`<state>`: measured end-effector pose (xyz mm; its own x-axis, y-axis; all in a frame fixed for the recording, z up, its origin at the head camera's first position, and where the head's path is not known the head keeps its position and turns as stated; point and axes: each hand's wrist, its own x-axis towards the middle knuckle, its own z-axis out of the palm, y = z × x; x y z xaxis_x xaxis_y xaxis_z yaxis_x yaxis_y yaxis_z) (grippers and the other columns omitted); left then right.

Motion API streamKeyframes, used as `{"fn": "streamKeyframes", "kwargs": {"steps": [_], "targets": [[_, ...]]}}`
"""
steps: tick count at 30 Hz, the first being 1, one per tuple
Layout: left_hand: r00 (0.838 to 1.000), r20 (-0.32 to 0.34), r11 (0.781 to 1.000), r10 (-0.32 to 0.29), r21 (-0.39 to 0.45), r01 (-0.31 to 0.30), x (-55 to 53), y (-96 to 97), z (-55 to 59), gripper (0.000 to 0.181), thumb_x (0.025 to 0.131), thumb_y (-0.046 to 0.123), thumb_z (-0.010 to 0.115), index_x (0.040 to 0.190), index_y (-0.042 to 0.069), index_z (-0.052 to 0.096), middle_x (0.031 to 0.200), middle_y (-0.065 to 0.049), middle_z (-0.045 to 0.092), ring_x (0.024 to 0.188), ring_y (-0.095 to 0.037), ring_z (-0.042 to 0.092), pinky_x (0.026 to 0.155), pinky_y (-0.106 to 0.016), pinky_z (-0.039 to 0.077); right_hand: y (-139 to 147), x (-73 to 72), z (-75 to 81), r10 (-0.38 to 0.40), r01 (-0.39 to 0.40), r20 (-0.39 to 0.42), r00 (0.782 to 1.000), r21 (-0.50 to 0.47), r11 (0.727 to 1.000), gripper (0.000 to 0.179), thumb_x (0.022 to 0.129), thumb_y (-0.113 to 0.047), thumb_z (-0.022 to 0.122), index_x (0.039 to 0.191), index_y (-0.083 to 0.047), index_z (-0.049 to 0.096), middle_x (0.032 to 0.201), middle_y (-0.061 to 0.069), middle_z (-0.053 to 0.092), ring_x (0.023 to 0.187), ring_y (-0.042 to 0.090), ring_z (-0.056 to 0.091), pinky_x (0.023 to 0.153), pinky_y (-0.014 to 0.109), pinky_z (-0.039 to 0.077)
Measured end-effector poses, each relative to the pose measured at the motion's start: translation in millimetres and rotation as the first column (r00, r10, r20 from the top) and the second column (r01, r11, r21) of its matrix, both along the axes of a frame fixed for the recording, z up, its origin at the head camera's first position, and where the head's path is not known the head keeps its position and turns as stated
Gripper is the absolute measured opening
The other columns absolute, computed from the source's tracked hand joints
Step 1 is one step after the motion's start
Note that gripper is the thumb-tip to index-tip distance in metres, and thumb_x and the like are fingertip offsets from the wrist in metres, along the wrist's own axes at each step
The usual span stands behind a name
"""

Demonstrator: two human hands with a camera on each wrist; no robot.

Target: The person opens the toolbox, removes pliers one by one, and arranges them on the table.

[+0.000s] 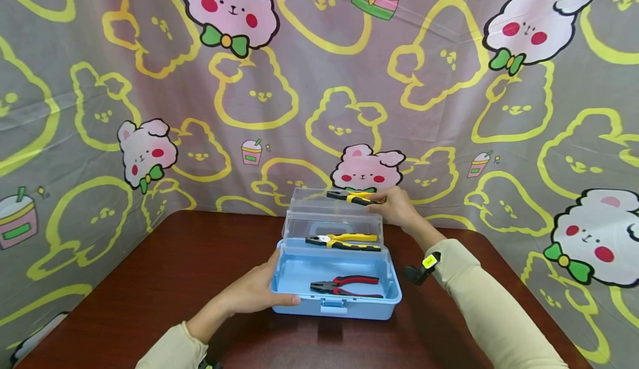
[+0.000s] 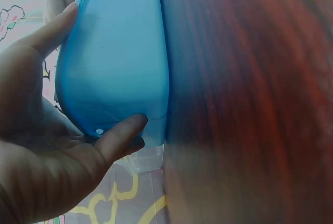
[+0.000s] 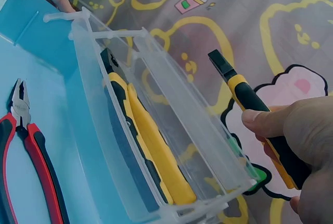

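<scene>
A light blue toolbox (image 1: 294,306) stands with its front toward me, its clear stepped trays (image 1: 299,226) raised at the back. My left hand (image 1: 252,290) grips the box's left front corner, thumb along the front wall. Up above the rear tray, my right hand (image 1: 397,211) holds a pair of yellow-and-black pliers (image 3: 250,96) by the handles, jaws pointing left. Another pair of yellow-and-black pliers (image 1: 344,242) lies in the lower clear tray. In the blue bottom compartment rests a pair of red-and-black pliers (image 1: 324,287).
Under the box is a dark red-brown wooden table (image 1: 199,252). A grey curtain (image 1: 309,69) printed with cartoon rabbits hangs close behind the table and along both sides. The box's front latch (image 1: 333,307) hangs at the middle of its front wall.
</scene>
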<state>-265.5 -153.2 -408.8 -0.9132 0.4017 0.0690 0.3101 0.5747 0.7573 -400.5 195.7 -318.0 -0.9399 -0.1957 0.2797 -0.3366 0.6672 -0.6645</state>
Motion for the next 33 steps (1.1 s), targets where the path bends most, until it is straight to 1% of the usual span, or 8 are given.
{"fn": "streamKeyframes", "kwargs": {"steps": [4, 9, 15, 18, 22, 24, 29, 33], "targets": [[1.000, 0.006, 1.000, -0.005, 0.010, 0.005, -0.5, 0.2, 0.5, 0.130, 0.079, 0.054, 0.086, 0.166, 0.009, 0.001, 0.157, -0.023, 0.039, 0.124, -0.035, 0.055, 0.096, -0.058, 0.048, 7.4, 1.1, 0.2, -0.008, 0.009, -0.037, 0.999, 0.014, 1.000, 0.031, 0.089, -0.013, 0.084, 0.117, -0.002, 0.078, 0.111, 0.014, 0.073, 0.085, 0.026, 0.060, 0.064, 0.033, 0.049], [1.000, 0.012, 1.000, 0.007, 0.000, -0.007, 0.7, -0.7, 1.1, 0.131, 0.079, 0.055, 0.086, 0.166, 0.008, 0.001, 0.159, -0.023, 0.036, 0.128, -0.036, 0.052, 0.099, -0.060, 0.046, 18.4, 4.0, -0.4, -0.045, 0.045, -0.057, 0.997, -0.002, 0.999, 0.031, 0.089, -0.014, 0.084, 0.117, -0.002, 0.078, 0.110, 0.017, 0.073, 0.081, 0.027, 0.058, 0.058, 0.032, 0.047], [1.000, 0.008, 1.000, 0.013, -0.010, -0.013, 1.0, -2.0, 0.7, 0.131, 0.079, 0.055, 0.086, 0.166, 0.005, 0.001, 0.158, -0.024, 0.036, 0.127, -0.035, 0.052, 0.099, -0.058, 0.046, 34.9, 7.9, -1.7, -0.101, 0.102, -0.090, 0.991, 0.007, 0.995, 0.036, 0.089, -0.018, 0.085, 0.120, -0.003, 0.077, 0.115, 0.019, 0.071, 0.094, 0.031, 0.059, 0.070, 0.036, 0.049], [1.000, 0.007, 1.000, 0.000, 0.004, 0.000, 0.3, -1.3, -0.2, 0.130, 0.079, 0.054, 0.086, 0.166, 0.007, 0.001, 0.158, -0.024, 0.037, 0.126, -0.035, 0.053, 0.098, -0.058, 0.046, 44.5, 9.2, -4.1, -0.129, 0.133, -0.107, 0.986, 0.029, 0.991, 0.038, 0.089, -0.018, 0.085, 0.121, -0.002, 0.077, 0.117, 0.020, 0.071, 0.096, 0.032, 0.058, 0.072, 0.037, 0.048], [1.000, 0.013, 0.999, -0.026, 0.025, 0.025, -0.6, 0.2, -2.0, 0.129, 0.080, 0.052, 0.086, 0.166, 0.008, 0.001, 0.157, -0.024, 0.039, 0.124, -0.035, 0.055, 0.096, -0.056, 0.048, 58.8, 10.7, -10.0, -0.172, 0.175, -0.104, 0.980, 0.017, 0.984, 0.037, 0.089, -0.017, 0.085, 0.120, 0.000, 0.076, 0.112, 0.020, 0.070, 0.088, 0.031, 0.054, 0.063, 0.034, 0.046], [0.999, 0.014, 0.999, -0.033, 0.027, 0.033, -1.1, 0.7, -2.9, 0.129, 0.080, 0.052, 0.086, 0.166, 0.008, 0.000, 0.156, -0.024, 0.039, 0.123, -0.035, 0.055, 0.095, -0.055, 0.048, 66.3, 11.7, -12.9, -0.191, 0.194, -0.119, 0.974, 0.021, 0.981, 0.036, 0.088, -0.017, 0.085, 0.119, 0.001, 0.077, 0.110, 0.020, 0.070, 0.085, 0.031, 0.053, 0.060, 0.033, 0.045], [1.000, 0.004, 0.999, -0.030, 0.020, 0.030, -2.1, 0.4, -3.3, 0.130, 0.080, 0.053, 0.086, 0.166, 0.007, 0.001, 0.157, -0.024, 0.038, 0.123, -0.034, 0.055, 0.096, -0.055, 0.048, 85.2, 13.9, -19.8, -0.211, 0.221, -0.175, 0.962, 0.044, 0.974, 0.035, 0.088, -0.015, 0.086, 0.117, 0.002, 0.077, 0.104, 0.019, 0.071, 0.080, 0.028, 0.055, 0.060, 0.033, 0.043], [1.000, 0.011, 1.000, -0.025, 0.019, 0.024, -2.4, -0.8, -2.6, 0.130, 0.080, 0.054, 0.086, 0.166, 0.007, 0.001, 0.158, -0.024, 0.038, 0.124, -0.034, 0.054, 0.096, -0.056, 0.048, 98.3, 16.0, -25.2, -0.212, 0.222, -0.176, 0.961, 0.042, 0.974, 0.035, 0.088, -0.014, 0.086, 0.116, 0.004, 0.077, 0.100, 0.019, 0.070, 0.075, 0.027, 0.057, 0.057, 0.032, 0.043]]}}
